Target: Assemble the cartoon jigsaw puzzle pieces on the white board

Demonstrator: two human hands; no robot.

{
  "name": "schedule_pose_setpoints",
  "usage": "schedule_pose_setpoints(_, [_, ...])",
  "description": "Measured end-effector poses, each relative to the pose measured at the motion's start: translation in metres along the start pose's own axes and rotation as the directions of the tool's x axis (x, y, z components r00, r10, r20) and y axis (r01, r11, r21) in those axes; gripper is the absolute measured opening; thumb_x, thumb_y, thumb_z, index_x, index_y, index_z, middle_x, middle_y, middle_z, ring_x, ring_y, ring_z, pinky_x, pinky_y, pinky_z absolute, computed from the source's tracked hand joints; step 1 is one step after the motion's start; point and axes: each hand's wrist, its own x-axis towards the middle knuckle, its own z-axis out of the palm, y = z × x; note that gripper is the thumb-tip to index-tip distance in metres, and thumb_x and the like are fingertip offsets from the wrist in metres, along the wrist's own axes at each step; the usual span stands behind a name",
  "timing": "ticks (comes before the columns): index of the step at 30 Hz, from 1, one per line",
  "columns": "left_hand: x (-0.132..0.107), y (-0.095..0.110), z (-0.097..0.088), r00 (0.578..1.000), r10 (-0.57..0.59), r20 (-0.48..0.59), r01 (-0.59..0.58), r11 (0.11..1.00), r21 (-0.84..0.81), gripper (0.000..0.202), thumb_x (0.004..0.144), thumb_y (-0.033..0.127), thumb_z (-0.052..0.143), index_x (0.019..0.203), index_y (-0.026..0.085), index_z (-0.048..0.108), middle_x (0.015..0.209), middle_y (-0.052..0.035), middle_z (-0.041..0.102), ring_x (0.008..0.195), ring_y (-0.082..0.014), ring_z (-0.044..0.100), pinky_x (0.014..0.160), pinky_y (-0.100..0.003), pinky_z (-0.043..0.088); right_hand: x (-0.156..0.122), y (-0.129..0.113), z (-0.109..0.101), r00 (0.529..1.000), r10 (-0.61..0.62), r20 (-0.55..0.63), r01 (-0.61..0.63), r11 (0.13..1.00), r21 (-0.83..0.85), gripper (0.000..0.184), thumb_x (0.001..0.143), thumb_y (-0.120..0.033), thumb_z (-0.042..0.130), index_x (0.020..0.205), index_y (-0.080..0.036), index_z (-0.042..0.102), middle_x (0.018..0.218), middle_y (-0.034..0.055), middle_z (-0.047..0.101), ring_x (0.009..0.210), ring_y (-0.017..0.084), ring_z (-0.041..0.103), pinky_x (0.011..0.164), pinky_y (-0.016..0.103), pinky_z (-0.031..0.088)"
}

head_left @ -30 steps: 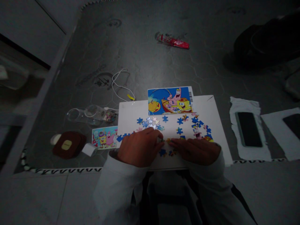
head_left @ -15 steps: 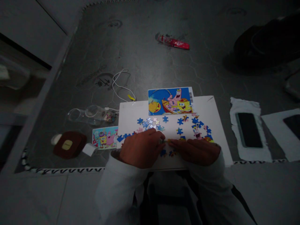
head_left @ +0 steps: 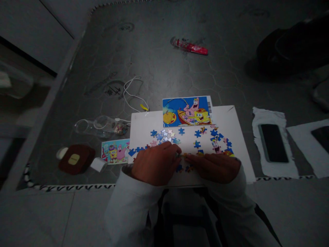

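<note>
Both hands meet over the white board (head_left: 146,127), low in the picture. My left hand (head_left: 155,163) is closed, with thumb and forefinger pinched on a small pale puzzle piece (head_left: 177,154) that mostly hides behind them. My right hand (head_left: 216,167) has its fingers pressed together, its tips at a small yellowish puzzle piece (head_left: 184,155). Beyond the left hand is a pile of loose puzzle pieces (head_left: 164,136). Some joined blue and pink puzzle pieces (head_left: 216,145) lie beyond the right hand. Several blue pieces (head_left: 179,168) sit between the wrists.
A cartoon picture card (head_left: 189,111) rests on the board's far edge. To the left are another card (head_left: 115,151), clear cups (head_left: 102,125), a brown case (head_left: 77,159), a white charger (head_left: 98,164) and a cable (head_left: 125,90). A phone (head_left: 273,143) lies right; a red packet (head_left: 192,47) is farther back.
Almost nothing differs. Both hands stay close together at the same spot over the board, with only very slight movement.
</note>
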Motion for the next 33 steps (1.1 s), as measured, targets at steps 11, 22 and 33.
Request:
schedule_pose_setpoints(11, [0.0,0.0,-0.002,1.0,0.015,0.007,-0.015,1.0,-0.019,0.025,0.096,0.039,0.057,0.117,0.034,0.069,0.109,-0.0003,0.074,0.093,-0.0246,0.07,0.067,-0.033,0.048,-0.003,0.001,0.001,1.0,-0.001,-0.013,0.002,1.0,0.022,0.029,0.089,-0.02,0.076,0.117,-0.026,0.075,0.081,-0.0059,0.075,0.056,0.004,0.061,0.05,0.022,0.041])
schedule_pose_setpoints(22, [-0.001,0.001,-0.001,1.0,0.002,-0.004,-0.002,1.0,-0.004,0.024,0.096,0.042,0.056,0.115,0.036,0.07,0.109,0.0007,0.074,0.092,-0.0264,0.071,0.066,-0.034,0.049,0.012,-0.011,-0.005,0.997,0.073,-0.04,-0.072,0.997,0.025,0.013,0.09,-0.026,0.078,0.103,-0.024,0.078,0.067,-0.0072,0.068,0.053,0.004,0.055,0.053,0.025,0.037])
schedule_pose_setpoints(33, [-0.007,0.0,-0.006,0.998,-0.045,-0.041,0.045,0.999,-0.005,0.027,0.095,0.04,0.059,0.12,0.037,0.069,0.113,0.0027,0.074,0.095,-0.0271,0.072,0.065,-0.036,0.05,0.018,0.004,-0.059,0.982,0.168,0.082,-0.165,0.986,-0.04,0.021,0.103,-0.031,0.058,0.098,-0.021,0.076,0.064,-0.0012,0.071,0.043,0.01,0.059,0.037,0.027,0.036])
